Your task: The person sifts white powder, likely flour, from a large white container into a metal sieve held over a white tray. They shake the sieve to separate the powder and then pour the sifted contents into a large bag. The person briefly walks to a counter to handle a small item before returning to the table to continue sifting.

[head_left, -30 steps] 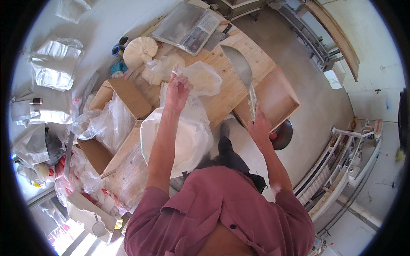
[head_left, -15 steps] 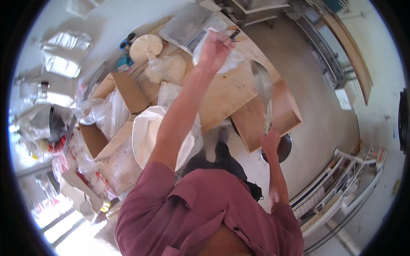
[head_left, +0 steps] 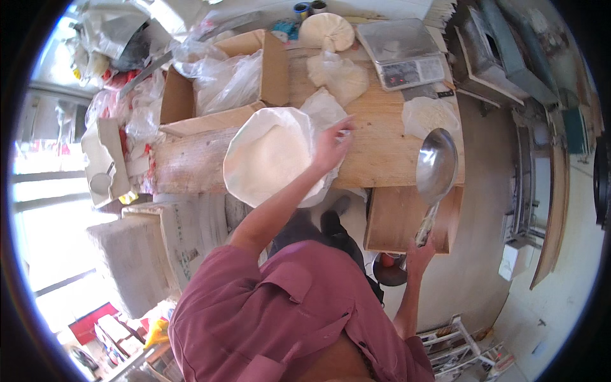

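My right hand (head_left: 420,250) is closed round the wrapped handle of a large metal ladle (head_left: 436,164). The ladle's bowl points away from me, above the table's right end and a wooden drawer. At the middle of the table my left hand (head_left: 333,144) hovers by the right rim of an open white sack (head_left: 312,130), its fingers apart and slightly blurred. Off-white powder (head_left: 270,156) fills the sack. Just beyond that hand lies a crumpled clear bag (head_left: 323,108). A small clear bag of pale contents (head_left: 430,117) rests near the table's right edge.
A grey scale (head_left: 402,48) stands at the back right of the wooden table (head_left: 382,149), with a knife (head_left: 442,94) beside it. Tied bags (head_left: 337,75) and a cardboard box (head_left: 273,67) of plastic bags sit further left. The open drawer (head_left: 407,216) juts out above a dark pot (head_left: 389,274).
My view has swung left. My left hand has come back from the small bag near the scale to the sack's right rim. The ladle stays in my right hand.
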Available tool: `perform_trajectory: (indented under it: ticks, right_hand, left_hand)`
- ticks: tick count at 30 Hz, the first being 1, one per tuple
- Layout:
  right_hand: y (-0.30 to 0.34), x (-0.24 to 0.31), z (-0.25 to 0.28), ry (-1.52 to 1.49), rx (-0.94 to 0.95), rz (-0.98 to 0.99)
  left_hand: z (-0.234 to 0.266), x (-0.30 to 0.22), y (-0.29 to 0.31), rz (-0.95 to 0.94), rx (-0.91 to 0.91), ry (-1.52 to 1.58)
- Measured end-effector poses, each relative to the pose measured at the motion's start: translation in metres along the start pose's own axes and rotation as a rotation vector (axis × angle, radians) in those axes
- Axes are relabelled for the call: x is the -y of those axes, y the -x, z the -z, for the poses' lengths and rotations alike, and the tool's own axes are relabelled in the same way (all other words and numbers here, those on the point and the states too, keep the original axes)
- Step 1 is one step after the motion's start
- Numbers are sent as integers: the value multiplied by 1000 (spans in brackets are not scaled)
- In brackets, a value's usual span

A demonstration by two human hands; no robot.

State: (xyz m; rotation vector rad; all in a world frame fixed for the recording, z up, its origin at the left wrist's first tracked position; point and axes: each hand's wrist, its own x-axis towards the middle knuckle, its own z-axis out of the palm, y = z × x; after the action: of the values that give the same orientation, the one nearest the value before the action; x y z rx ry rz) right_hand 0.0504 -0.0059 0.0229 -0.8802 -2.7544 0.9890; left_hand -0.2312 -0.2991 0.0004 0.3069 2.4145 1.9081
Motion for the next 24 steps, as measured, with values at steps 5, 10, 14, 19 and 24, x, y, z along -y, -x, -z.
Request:
perform_trajectory:
  ticks: [5,10,14,19,24]
  right_hand:
    - [10,70,13,-81,234,103]
    - [20,192,14,-77,557,346]
    - [45,220,-43,133,521,741]
    - [77,229,-103,422,584,619]
    - [89,216,-156,215,572,516]
  left_hand:
    - [191,40,106,253,-533,-695]
    - [270,124,159,515,-546,-821]
    - [259,107,170,618,-643,-825]
    - [278,181,202,697,-460,557]
    - [251,206,209,708,-296,1208]
